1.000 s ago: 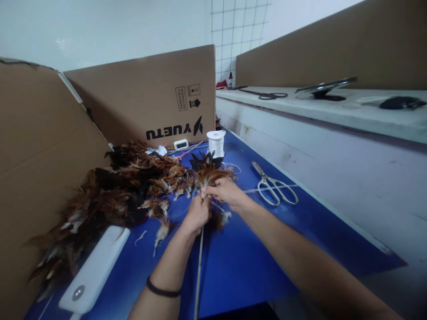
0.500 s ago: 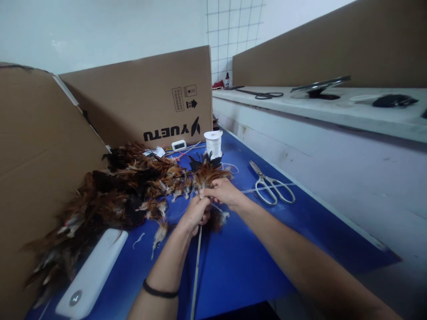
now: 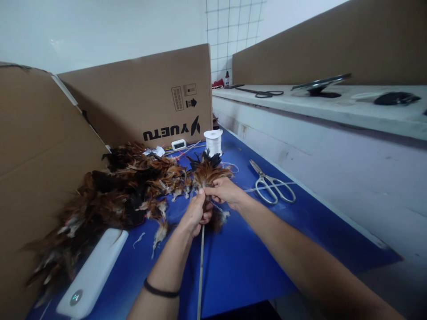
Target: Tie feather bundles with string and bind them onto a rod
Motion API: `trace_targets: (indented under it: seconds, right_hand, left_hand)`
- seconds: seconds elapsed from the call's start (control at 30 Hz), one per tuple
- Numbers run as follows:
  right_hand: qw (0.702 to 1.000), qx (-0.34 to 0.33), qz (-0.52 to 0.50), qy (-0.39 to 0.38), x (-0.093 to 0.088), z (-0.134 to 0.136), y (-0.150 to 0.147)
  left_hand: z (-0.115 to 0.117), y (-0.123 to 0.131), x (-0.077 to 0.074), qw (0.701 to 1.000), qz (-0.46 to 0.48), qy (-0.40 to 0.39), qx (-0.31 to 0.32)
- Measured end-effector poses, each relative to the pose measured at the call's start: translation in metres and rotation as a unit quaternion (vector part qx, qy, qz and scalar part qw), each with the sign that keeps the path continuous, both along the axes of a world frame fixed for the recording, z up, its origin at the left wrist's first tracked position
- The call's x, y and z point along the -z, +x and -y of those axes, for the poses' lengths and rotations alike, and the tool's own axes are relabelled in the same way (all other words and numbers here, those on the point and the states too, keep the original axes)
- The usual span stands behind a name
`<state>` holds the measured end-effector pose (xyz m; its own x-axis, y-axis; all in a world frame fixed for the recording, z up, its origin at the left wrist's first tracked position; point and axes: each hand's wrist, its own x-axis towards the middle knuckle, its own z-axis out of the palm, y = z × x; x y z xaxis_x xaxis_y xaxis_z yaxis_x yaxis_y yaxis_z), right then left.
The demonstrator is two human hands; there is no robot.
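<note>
A bunch of brown and black feathers fans out at the far end of a thin pale stick. My left hand is closed around the stick just below the feathers, its thumb up against their base. Meeting that thumb, my right hand pinches the lower part of the bunch with its fingers. More dark feathers and a bit of white string show under my hands. What lies between the fingertips is too small to make out.
Loose feathers are heaped on the left, beside a white oblong device. A spool of white string stands behind my hands. Silver scissors lie to the right on the blue table. Cardboard boxes wall the back and left.
My left hand has turned a little, its thumb now pointing up along the base of the feathers. The stick's near end has shifted slightly right. My right hand stays at the bunch.
</note>
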<state>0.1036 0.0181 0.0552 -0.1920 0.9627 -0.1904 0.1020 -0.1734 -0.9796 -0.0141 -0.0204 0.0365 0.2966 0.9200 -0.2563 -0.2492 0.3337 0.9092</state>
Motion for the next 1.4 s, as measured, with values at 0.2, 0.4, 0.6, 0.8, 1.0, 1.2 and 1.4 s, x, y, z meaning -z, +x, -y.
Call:
trace_targets:
  seconds: [0.2, 0.4, 0.6, 0.8, 1.0, 1.2, 1.4]
  right_hand:
    - [0.999, -0.017, 0.025, 0.012, 0.004, -0.001, 0.004]
    - [0.996, -0.058, 0.057, 0.037, -0.004, 0.0, 0.006]
    - [0.997, -0.027, 0.066, 0.042, -0.011, 0.004, 0.004]
    - [0.995, -0.018, 0.085, 0.048, -0.011, 0.005, 0.002]
    - [0.994, 0.002, 0.092, 0.056, 0.001, 0.001, 0.0]
    - [0.995, 0.017, 0.056, 0.082, 0.006, 0.002, -0.004]
    - [0.971, 0.045, 0.072, 0.224, 0.023, -0.001, -0.005]
  left_hand:
    - [0.001, 0.0, 0.0, 1.0, 0.019, 0.011, 0.01]
    - [0.0, -0.001, 0.001, 0.999, 0.031, 0.006, 0.02]
    - [-0.001, -0.002, 0.0, 0.998, 0.051, -0.007, 0.04]
    - [-0.002, -0.004, 0.002, 0.997, 0.06, -0.017, 0.05]
    - [-0.003, -0.006, 0.002, 0.995, 0.082, -0.015, 0.06]
    - [-0.005, -0.007, 0.005, 0.995, 0.09, -0.009, 0.052]
    - [-0.006, -0.009, 0.004, 0.994, 0.103, -0.017, 0.034]
